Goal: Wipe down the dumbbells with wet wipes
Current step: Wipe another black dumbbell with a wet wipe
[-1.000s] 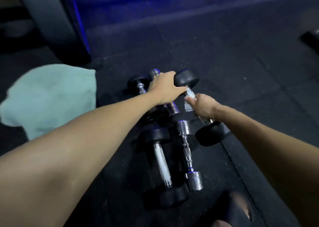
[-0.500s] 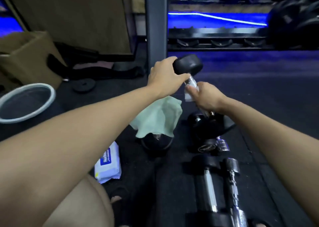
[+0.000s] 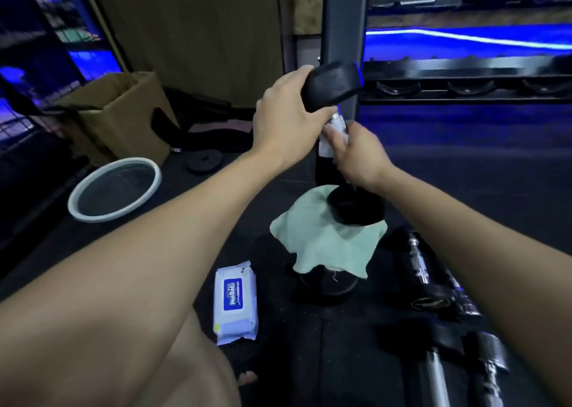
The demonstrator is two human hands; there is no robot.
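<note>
Head view is showing a dumbbell [image 3: 332, 86] being held up on end over the dark floor [image 3: 309, 338]. The left hand [image 3: 286, 117] is gripping its upper black head, fingers curled round the rubber. The right hand [image 3: 356, 154] is wrapping a white wet wipe [image 3: 326, 143] round the chrome handle just below that head, thumb and fingers closed on the wipe and bar together. The dumbbell's lower head is resting on a pale green cloth [image 3: 328, 245], which is draping over a dark round object whose identity I cannot tell. A pack of wet wipes [image 3: 236, 303] is lying flat on the floor just left of the cloth. More dumbbells [image 3: 430, 285] are lying on the floor to the right, beneath the right forearm. A white-rimmed round basin [image 3: 114, 189] and a cardboard box [image 3: 123, 112] are sitting well off to the left.
</note>
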